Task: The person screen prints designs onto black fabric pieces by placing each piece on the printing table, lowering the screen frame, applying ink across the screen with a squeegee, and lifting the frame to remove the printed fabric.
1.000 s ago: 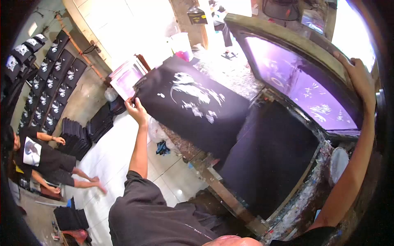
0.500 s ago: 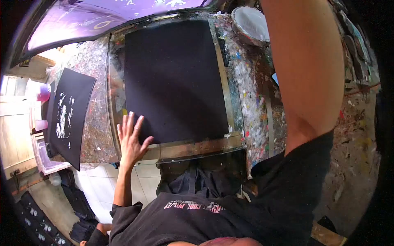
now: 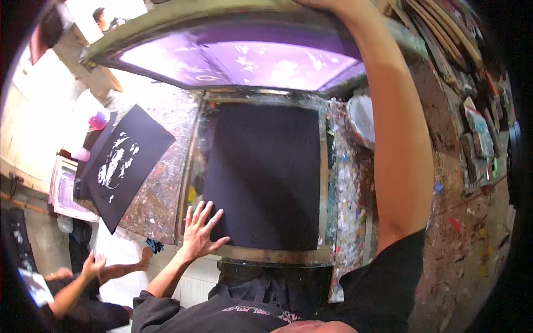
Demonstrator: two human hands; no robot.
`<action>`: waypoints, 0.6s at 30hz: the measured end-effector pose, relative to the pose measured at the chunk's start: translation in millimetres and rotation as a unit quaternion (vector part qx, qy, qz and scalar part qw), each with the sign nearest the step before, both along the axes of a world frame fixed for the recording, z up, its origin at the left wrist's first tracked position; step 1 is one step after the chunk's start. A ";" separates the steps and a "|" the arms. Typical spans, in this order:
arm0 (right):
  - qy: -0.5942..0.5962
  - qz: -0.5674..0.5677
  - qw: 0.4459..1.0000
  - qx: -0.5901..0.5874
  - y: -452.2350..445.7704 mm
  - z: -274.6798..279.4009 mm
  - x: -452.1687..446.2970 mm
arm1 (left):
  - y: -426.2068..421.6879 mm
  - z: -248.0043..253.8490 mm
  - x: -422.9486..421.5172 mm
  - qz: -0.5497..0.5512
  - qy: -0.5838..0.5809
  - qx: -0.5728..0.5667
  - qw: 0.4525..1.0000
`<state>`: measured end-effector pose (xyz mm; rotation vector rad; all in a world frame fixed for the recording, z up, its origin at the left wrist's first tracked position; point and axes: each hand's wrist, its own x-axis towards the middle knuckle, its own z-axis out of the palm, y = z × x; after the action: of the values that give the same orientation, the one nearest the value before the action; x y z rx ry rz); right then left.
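A plain black sheet [image 3: 266, 172] lies flat on the framed work board in the middle. My left hand [image 3: 202, 232] rests with spread fingers at its lower left corner. Above the far edge of the board, a screen with purple mesh [image 3: 261, 61] stands tilted up in a thick frame. My right hand [image 3: 325, 4] is at the top edge of that frame, mostly cut off by the picture border, so its fingers are hidden. On the left of the bench lies a black sheet with a white print [image 3: 125, 161].
A white paint bowl [image 3: 362, 119] sits right of the board, partly behind my right arm. A co-worker [image 3: 83, 294] sits at the lower left. Pink containers [image 3: 98, 119] and a small framed screen [image 3: 69, 188] are at the left. Wooden frames [image 3: 444, 28] lean at the upper right.
The printed sheet has gone from my left hand to the left of the bench. My left hand is now on the plain sheet's corner. The view has turned towards the board.
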<state>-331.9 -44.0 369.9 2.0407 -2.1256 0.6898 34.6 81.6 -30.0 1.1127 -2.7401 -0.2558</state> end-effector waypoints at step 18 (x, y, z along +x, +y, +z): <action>0.139 0.034 0.990 -0.011 181.7 -256.2 95.1 | 20.3 71.5 -25.0 0.237 0.646 0.461 0.560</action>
<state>-236.8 137.7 113.7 2.0667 -1.8934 0.4039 9.6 101.8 41.6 0.9982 -0.8047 -1.6825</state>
